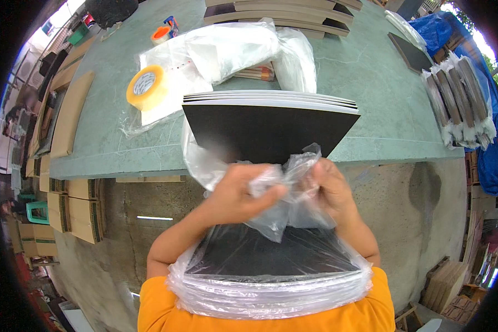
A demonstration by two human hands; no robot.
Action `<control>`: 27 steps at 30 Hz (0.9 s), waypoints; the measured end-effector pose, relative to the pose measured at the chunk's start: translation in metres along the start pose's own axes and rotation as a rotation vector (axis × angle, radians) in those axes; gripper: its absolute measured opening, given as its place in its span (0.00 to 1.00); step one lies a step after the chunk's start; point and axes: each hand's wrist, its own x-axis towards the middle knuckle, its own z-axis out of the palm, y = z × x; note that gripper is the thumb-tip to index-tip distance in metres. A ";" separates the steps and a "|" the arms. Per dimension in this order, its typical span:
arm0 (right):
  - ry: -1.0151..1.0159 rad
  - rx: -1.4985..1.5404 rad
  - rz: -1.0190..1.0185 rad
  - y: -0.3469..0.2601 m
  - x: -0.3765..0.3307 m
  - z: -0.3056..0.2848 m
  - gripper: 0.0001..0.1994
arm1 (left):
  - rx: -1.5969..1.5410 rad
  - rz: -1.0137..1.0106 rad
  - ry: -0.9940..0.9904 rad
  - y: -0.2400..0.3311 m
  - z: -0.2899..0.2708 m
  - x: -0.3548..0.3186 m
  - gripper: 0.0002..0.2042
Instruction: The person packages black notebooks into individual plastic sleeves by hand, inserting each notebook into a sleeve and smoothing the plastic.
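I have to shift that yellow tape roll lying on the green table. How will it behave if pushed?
The tape roll lies flat, so it should slide, not roll. It rests on a loose plastic bag, which may slip along with it.

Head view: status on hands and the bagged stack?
Left hand and right hand both gripping clear plastic bag mouth. Bag covers near end of black flat board stack. Nothing blocking.
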 end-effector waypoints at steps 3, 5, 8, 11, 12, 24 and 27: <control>-0.113 0.041 -0.083 -0.018 -0.016 -0.017 0.11 | 0.188 -0.390 0.534 -0.014 -0.033 -0.023 0.14; 0.007 -0.254 -0.084 -0.021 -0.028 -0.020 0.11 | 0.284 -0.337 0.819 -0.070 -0.096 -0.052 0.14; 0.073 -0.785 -0.140 -0.015 -0.026 -0.022 0.09 | 0.242 -0.060 0.909 0.022 -0.071 -0.033 0.12; -0.171 -1.089 -0.550 -0.020 -0.006 0.017 0.10 | 0.377 0.376 0.200 0.069 -0.024 -0.018 0.19; -0.225 -1.078 -0.776 -0.026 -0.002 0.030 0.12 | 0.314 0.377 0.050 0.064 -0.002 -0.016 0.17; -0.311 -0.937 0.250 -0.025 -0.003 0.027 0.15 | -0.577 -0.145 0.182 0.029 -0.025 -0.005 0.14; -0.718 -0.696 0.219 -0.012 0.002 0.028 0.16 | -0.611 -0.039 -0.191 0.021 -0.039 -0.008 0.13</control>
